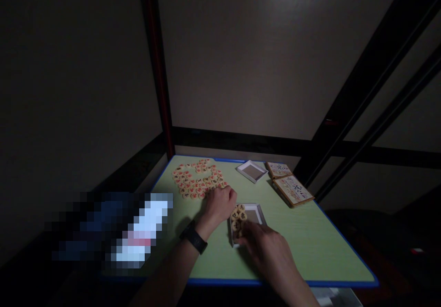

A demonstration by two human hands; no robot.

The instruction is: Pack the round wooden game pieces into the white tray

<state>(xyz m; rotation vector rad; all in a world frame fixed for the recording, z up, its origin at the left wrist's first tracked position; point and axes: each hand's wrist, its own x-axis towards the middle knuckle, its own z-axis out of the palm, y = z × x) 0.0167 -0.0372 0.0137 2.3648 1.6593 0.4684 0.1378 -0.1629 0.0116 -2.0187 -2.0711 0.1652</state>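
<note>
Round wooden Chinese chess pieces [188, 178] with red and black characters lie in a loose ring at the table's far left. My left hand [222, 202], with a dark watch at the wrist, is curled at the near right edge of these pieces; what its fingers hold, if anything, is hidden. In front of me is an open white box [260, 210] with several black-marked pieces [239, 215] along its left side. My right hand [270, 247] reaches into this box from the near side, fingers pinched at a Chinese chess piece there and partly covering it.
A second shallow white box part [252, 171] lies farther back. Two wooden-edged boxes with printed lids [293, 189] rest at the table's right edge. The green table [330, 252] has a blue rim. Walls stand behind and left; a blurred bright patch covers the left side.
</note>
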